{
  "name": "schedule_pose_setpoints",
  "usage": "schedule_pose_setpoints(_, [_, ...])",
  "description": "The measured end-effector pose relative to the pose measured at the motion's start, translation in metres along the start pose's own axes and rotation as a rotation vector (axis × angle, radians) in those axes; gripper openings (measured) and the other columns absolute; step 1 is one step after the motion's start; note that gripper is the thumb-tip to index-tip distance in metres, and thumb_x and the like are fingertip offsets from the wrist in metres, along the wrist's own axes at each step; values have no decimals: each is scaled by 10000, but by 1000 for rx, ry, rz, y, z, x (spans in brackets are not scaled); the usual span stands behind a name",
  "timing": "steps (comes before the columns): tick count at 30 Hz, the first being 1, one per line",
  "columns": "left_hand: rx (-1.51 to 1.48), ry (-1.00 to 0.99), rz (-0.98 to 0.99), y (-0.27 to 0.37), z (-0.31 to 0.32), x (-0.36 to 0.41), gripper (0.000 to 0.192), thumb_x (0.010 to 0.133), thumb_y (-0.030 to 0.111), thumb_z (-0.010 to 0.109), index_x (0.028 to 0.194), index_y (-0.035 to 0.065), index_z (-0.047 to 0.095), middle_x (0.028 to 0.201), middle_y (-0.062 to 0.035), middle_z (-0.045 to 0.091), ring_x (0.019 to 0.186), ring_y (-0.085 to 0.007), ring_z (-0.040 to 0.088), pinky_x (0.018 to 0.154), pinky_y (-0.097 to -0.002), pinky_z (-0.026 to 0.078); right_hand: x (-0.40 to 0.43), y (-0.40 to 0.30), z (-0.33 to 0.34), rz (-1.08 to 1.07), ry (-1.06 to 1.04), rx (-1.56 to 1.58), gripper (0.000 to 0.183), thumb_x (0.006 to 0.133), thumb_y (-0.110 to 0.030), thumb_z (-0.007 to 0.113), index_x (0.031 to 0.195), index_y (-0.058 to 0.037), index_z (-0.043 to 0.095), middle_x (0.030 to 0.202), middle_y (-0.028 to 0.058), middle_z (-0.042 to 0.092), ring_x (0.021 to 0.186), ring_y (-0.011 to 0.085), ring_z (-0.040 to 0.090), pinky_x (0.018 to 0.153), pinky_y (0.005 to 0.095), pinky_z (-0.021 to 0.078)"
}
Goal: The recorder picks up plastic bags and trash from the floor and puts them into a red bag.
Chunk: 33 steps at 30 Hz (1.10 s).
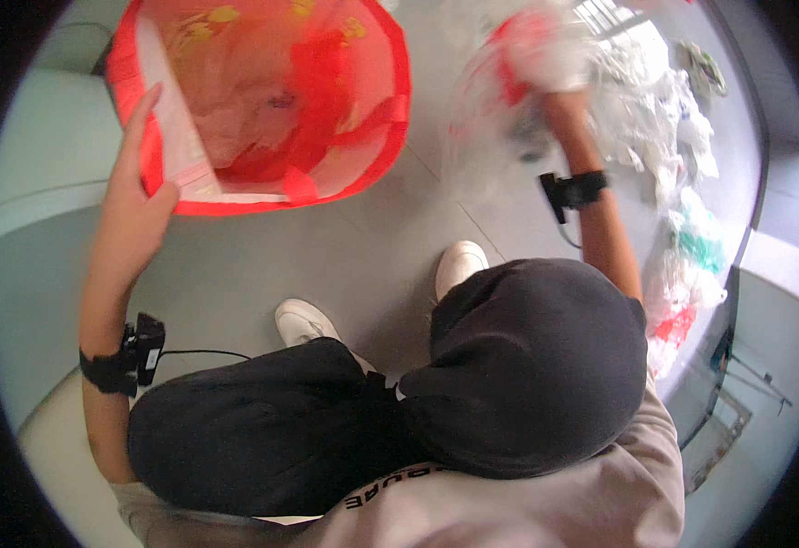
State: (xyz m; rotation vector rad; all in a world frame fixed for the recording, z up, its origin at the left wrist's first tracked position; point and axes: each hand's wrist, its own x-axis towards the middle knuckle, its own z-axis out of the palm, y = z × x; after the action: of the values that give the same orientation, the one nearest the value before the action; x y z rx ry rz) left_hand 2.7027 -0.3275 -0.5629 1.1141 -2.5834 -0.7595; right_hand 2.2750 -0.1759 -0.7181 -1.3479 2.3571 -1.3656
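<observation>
My left hand (140,164) grips the near left rim of a large red bag (399,130), which stands upright with its mouth open. Yellow patterns and crumpled red and clear plastic show inside it. At the upper right, my right hand (557,68) is blurred and mostly covered by white and red plastic. A clear and red plastic bag (488,116) hangs from it, above the floor to the right of the red bag. Both wrists wear black straps with small devices.
Crumpled clear and white plastic bags (646,109) lie on the grey tiled floor at the right. Further down that side are a green plastic bag (701,240) and a red and white one (677,322). My knees and white shoes are below the red bag.
</observation>
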Motion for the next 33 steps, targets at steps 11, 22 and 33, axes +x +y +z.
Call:
schedule_pose_setpoints(11, [-145, 120, -12, 32, 15, 27, 709, 727, -44, 479, 1394, 77, 271, 1413, -191, 313, 1319, -300, 296, 1078, -350, 245, 127, -260, -47, -630, -528, 76, 216, 810, -204, 578, 946, -45, 631, 954, 160, 642, 872, 290, 613, 785, 378, 481])
schedule_pose_setpoints(22, [-177, 275, -99, 4, -13, 14, 636, 776, -21, 496, 1378, 61, 309, 1218, -226, 515, 1142, -329, 498, 966, -330, 373, 46, -220, 256, -936, -553, -209, 342, 847, -220, 512, 1156, -89, 576, 1205, 129, 552, 1141, 284, 497, 982, 373, 376])
schedule_pose_setpoints(33, [-109, 209, -146, -13, -35, -7, 706, 713, -71, 425, 1393, 72, 301, 1293, -248, 461, 1222, -342, 439, 999, -325, 337, 36, -284, 272, -724, -739, -319, 250, 790, -339, 610, 939, -151, 681, 907, 10, 634, 898, 190, 570, 787, 329, 436])
